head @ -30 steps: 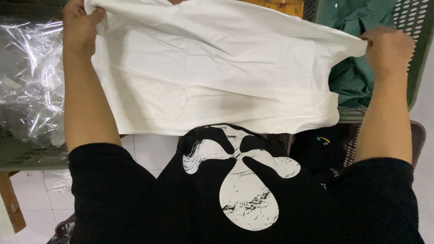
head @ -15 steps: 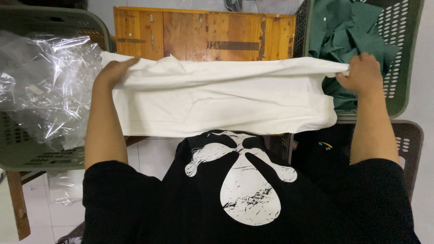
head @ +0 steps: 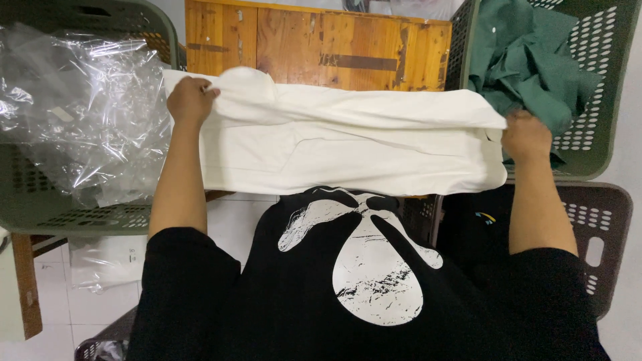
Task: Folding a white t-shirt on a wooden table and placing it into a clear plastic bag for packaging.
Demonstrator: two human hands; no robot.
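A white garment [head: 348, 150] stretches sideways in front of me, folded over on itself lengthways. My left hand [head: 189, 99] grips its upper left corner. My right hand [head: 526, 136] grips its right end, close to the green basket. The cloth hangs between both hands above my black printed shirt [head: 361, 274] and in front of a wooden cabinet [head: 314, 47].
A green plastic basket [head: 602, 87] at the right holds dark green clothes [head: 528, 63]. Another green basket [head: 40, 200] at the left is full of clear plastic bags [head: 80, 113]. A dark basket [head: 595, 234] stands at the lower right. White tiled floor [head: 40, 314] shows below.
Both hands have come lower and the white garment has been folded over into a narrower band. The view has tipped so that the wooden cabinet shows behind it.
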